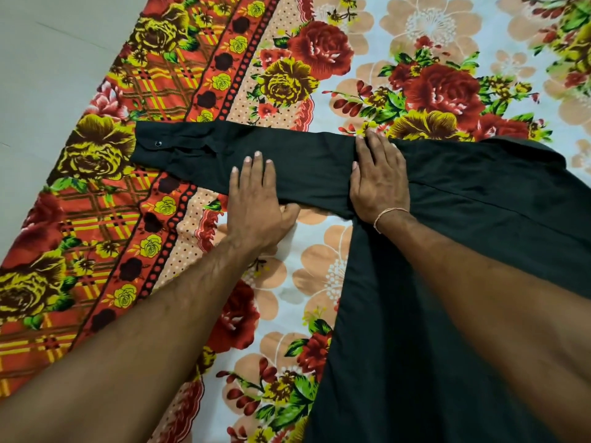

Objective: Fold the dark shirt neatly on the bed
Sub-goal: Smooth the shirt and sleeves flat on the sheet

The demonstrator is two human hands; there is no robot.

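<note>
Fingers straight & flat on both hands, gripping nothing: left hand (256,193) presses mid-sleeve, right hand (377,180) presses where the sleeve (224,155) meets the body of the dark shirt (463,235). Shirt lies spread on the floral bedsheet (319,75), sleeve stretched out to the left w/ its cuff (153,145) near the bed edge, floor (48,75) beyond. Risk: if the palms slide unevenly, cloth could bunch at the shoulder, giving a crooked fold; the cuff could slip over the edge.

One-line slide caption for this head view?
Both hands, left hand and right hand, press flat on the dark shirt's outstretched sleeve on a floral bedsheet.
</note>
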